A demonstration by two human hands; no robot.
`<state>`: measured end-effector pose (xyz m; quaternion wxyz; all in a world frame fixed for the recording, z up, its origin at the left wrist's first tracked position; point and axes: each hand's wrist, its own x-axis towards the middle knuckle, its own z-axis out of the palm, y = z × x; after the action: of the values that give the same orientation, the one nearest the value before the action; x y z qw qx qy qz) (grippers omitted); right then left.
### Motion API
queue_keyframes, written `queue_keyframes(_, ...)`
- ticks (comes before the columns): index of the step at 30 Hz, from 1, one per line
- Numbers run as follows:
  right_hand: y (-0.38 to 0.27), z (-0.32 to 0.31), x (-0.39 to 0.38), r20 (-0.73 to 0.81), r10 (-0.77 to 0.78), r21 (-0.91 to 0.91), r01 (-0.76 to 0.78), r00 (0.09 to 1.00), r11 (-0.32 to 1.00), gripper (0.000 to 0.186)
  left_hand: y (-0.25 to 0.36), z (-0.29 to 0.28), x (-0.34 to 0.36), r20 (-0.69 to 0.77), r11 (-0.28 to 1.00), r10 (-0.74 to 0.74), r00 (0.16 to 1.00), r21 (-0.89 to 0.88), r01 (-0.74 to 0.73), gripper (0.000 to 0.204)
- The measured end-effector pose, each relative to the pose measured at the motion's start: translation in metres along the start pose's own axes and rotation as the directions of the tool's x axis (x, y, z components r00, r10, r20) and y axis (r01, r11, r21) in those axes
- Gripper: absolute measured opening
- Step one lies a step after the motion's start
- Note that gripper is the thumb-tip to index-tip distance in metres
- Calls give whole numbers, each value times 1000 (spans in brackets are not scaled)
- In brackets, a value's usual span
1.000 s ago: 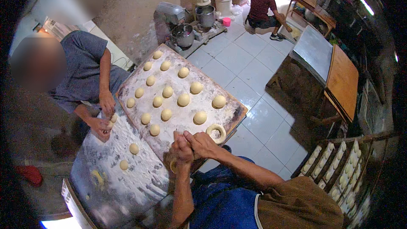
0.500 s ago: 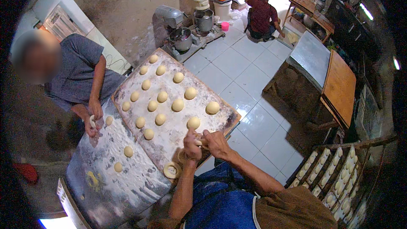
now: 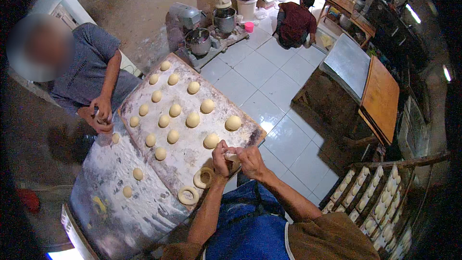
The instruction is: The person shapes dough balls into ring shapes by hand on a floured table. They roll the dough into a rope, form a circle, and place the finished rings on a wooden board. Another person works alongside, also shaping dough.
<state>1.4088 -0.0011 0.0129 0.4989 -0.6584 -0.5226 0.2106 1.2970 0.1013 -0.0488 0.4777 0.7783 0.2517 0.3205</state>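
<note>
Between the fingers of my left hand (image 3: 221,160) and my right hand (image 3: 251,162) a pale piece of dough (image 3: 231,156) is gripped. Both hands are closed on it, and the fingers hide most of its shape. They are just above the near right edge of a floured board (image 3: 180,166). Two dough rings, one nearer the corner (image 3: 188,188) and one beside my left wrist (image 3: 196,178), lie flat on the board. Beyond my hands sits a round dough ball (image 3: 211,140), with another ball (image 3: 233,123) to its right and several more spread across the board.
On the left a co-worker (image 3: 91,62) handles dough above the floured metal table (image 3: 110,212), where several balls lie. A rack (image 3: 365,212) of shaped dough stands at right. Mixers (image 3: 198,41) line the back wall. Another person (image 3: 294,24) crouches on the tiled floor.
My hands have drawn slightly apart, and the ring partly hidden behind my left hand now shows. The co-worker's hands have closed together around dough. The whole view has shifted a little.
</note>
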Motion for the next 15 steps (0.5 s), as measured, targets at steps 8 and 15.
queue_keyframes(8, 11, -16, -5, 99, 331, 98, -340, 938, 935, 49, -3, 23, -5, -66, 989, 124, 990, 88, -118, 24)
queue_keyframes(15, 44, -36, 4, -18, 342, 286, -323, 940, 902, 31, 43, 13, 38, 28, 930, -221, 975, 307, 202, 29)
